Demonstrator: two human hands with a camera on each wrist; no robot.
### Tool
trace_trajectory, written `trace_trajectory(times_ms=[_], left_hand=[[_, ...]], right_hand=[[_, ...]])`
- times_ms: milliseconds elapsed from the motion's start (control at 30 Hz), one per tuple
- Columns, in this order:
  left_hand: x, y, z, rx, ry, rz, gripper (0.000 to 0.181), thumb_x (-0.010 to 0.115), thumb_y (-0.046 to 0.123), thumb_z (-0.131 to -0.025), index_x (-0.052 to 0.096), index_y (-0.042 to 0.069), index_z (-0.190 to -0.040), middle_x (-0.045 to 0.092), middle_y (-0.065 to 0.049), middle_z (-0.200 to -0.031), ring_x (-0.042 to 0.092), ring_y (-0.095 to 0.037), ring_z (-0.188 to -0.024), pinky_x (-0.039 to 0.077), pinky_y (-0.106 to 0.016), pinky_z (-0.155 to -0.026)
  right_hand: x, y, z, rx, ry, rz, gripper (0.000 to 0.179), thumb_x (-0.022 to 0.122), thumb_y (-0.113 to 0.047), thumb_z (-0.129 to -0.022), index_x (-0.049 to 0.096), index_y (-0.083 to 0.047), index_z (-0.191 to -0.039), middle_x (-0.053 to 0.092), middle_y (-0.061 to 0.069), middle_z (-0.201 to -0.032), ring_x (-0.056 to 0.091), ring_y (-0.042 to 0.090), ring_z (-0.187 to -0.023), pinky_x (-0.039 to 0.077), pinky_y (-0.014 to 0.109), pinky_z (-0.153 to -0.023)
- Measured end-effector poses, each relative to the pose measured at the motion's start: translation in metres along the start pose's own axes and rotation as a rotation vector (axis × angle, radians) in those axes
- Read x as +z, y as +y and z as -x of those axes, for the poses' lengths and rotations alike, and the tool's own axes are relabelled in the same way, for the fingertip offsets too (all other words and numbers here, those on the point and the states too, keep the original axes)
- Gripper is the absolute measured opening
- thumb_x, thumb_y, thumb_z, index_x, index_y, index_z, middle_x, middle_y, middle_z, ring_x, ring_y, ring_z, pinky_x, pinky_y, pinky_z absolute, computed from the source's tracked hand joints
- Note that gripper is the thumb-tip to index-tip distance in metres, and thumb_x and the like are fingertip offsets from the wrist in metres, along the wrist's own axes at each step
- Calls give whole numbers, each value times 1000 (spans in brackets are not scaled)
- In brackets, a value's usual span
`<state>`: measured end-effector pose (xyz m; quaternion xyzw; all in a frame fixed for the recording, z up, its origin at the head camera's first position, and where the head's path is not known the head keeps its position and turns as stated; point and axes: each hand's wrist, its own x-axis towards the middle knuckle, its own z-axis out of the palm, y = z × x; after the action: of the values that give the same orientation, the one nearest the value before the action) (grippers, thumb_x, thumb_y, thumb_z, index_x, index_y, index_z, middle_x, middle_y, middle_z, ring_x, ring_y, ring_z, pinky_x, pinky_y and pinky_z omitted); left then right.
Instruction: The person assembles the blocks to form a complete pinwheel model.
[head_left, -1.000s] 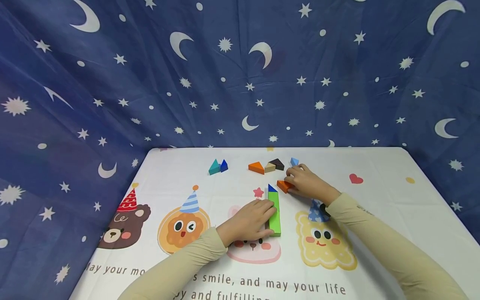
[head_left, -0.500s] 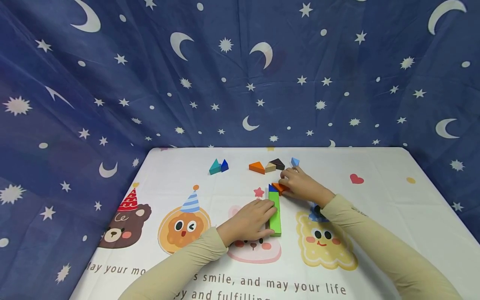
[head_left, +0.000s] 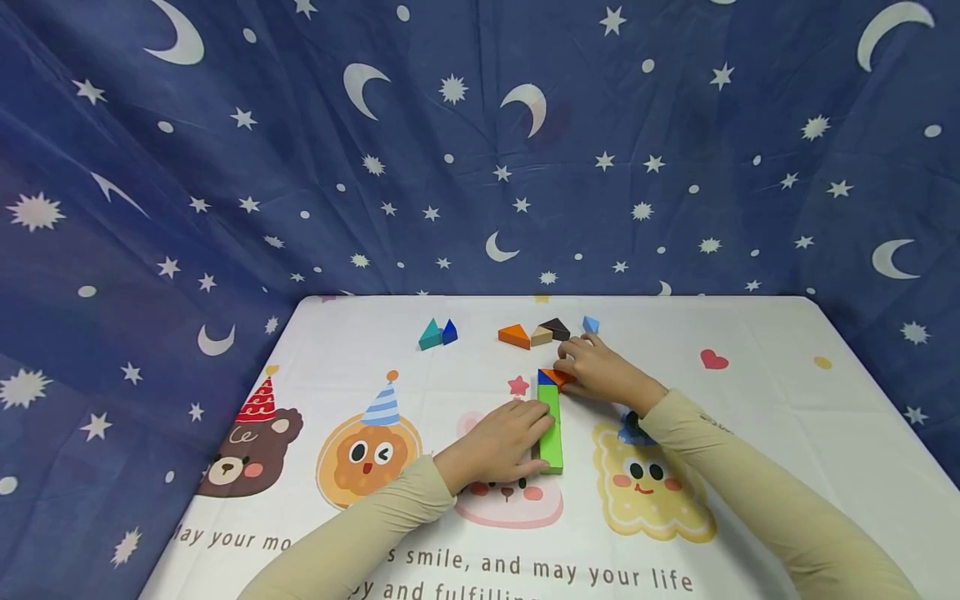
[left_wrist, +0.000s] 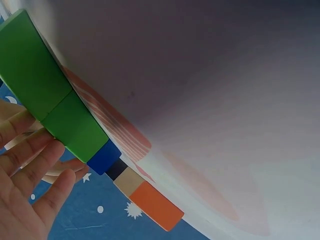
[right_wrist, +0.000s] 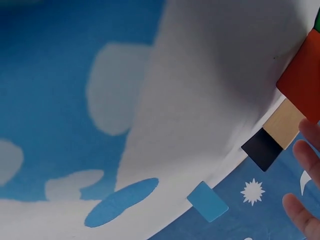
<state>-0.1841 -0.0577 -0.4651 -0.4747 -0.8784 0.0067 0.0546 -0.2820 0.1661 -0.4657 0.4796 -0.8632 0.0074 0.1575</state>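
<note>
Two green blocks [head_left: 551, 433], meeting at a visible seam in the left wrist view, form an upright-looking strip on the white tablecloth. My left hand [head_left: 501, 442] lies along their left side, its fingers fairly straight, fingertips touching the green and thumb by the near end. At the far end of the strip sits a blue triangular block [head_left: 546, 379]. Against its right side is an orange triangular block [head_left: 557, 378], which my right hand [head_left: 609, 372] pinches at its right edge; the right thumb is hidden. In the right wrist view the fingertips [right_wrist: 309, 131] meet that orange block.
Behind the hands lie another orange triangular block [head_left: 513, 335], a tan block [head_left: 542, 335], a dark block [head_left: 556, 327] and a light blue block [head_left: 591, 324]. Farther left stand a teal block [head_left: 431, 335] and a blue one [head_left: 449, 332]. A starry blue curtain [head_left: 420, 167] hangs behind.
My right hand has moved left with the orange triangular block, bringing it from apart to against the blue triangular block. The left hand has stayed at the green blocks.
</note>
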Motion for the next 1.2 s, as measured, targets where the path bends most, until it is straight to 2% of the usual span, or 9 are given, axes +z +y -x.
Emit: trace_trajectory(times_ms=[267, 567, 1033, 1200], left_hand=[[1, 0, -1, -2, 6, 2, 54, 48, 53, -91, 46, 12, -126, 48, -3, -130, 46, -18, -125, 37, -34, -109], [2, -1, -1, 7, 10, -2, 54, 48, 53, -91, 47, 12, -126, 48, -3, -131, 46, -18, -125, 36, -33, -109], [1, -1, -1, 9, 27, 4, 53, 48, 53, -91, 47, 12, -124, 48, -3, -129, 47, -17, -123, 37, -33, -108], [2, -2, 0, 12, 34, 3, 53, 49, 52, -91, 47, 12, -125, 49, -3, -129, 47, -18, -123, 36, -32, -108]], right_hand=[[-2, 1, -1, 27, -64, 10, 30, 76, -34, -76, 69, -14, -98, 61, 7, -99, 57, 23, -94, 46, 50, -92], [-4, 2, -3, 42, -103, -1, 28, 77, -33, -76, 68, -15, -96, 60, 7, -100, 57, 24, -95, 44, 55, -94], [-6, 3, -6, 30, -108, -13, 29, 76, -34, -76, 69, -16, -98, 60, 6, -99, 56, 23, -94, 45, 48, -91], [-4, 4, -6, 34, -112, -17, 30, 77, -35, -76, 69, -16, -98, 60, 6, -99, 56, 23, -95, 45, 53, -93]])
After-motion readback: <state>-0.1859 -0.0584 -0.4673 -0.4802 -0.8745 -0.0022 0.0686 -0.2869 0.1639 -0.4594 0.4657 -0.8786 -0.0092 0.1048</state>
